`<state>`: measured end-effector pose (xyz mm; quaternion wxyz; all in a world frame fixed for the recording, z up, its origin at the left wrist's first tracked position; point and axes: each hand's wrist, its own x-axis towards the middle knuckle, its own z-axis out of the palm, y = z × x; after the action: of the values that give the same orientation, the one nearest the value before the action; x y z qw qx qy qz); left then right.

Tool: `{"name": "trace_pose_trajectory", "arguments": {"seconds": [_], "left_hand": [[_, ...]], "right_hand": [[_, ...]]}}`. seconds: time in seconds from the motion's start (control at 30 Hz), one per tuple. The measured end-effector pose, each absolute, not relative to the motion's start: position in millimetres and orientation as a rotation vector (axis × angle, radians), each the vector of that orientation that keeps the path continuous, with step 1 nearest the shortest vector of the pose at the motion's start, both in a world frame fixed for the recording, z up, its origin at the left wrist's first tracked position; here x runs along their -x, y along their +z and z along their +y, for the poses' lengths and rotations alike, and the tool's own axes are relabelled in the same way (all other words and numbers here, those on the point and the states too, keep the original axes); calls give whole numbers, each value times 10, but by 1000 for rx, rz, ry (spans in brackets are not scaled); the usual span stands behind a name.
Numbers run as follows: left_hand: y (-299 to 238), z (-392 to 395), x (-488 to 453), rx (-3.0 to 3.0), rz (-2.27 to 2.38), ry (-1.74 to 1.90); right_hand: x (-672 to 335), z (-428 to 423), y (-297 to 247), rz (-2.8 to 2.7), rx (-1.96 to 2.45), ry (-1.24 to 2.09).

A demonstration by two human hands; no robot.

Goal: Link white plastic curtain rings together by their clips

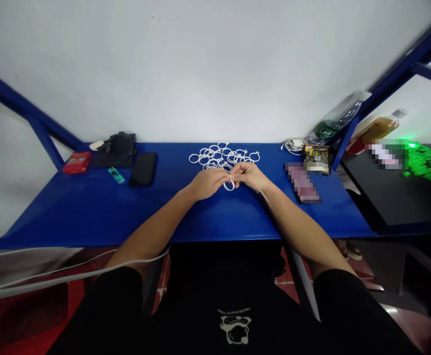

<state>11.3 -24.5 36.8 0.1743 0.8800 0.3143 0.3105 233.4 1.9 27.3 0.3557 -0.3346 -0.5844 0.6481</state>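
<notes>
My left hand and my right hand meet over the middle of the blue table. Both pinch one white plastic ring between their fingertips, just above the table top. Right behind the hands lies a loose pile of several white rings, spread toward the wall.
At the left lie a black phone, a green lighter, a red box and a black bundle. At the right are a blurred phone, a dark packet, a white cable and bottles. Green pieces cover a neighbouring black table.
</notes>
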Motion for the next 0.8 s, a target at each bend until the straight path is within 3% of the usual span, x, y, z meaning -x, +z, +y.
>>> {"name": "trace_pose_trajectory", "arguments": {"seconds": [0.23,0.47,0.6,0.8], "left_hand": [[473,-242,-139,-2309,1034,957],[411,-221,51,-2379,1194,577],[326,-190,105,-2389,1162,366],[202,-144,55,-2443,1110,461]], "right_hand": [[-2290,-34,393,-1596,940,1389],[-2592,-5,530,-2207,1331,456],[-2810,92,561,-2344,1456,341],[-2969,150,527,-2357,1556,368]]}}
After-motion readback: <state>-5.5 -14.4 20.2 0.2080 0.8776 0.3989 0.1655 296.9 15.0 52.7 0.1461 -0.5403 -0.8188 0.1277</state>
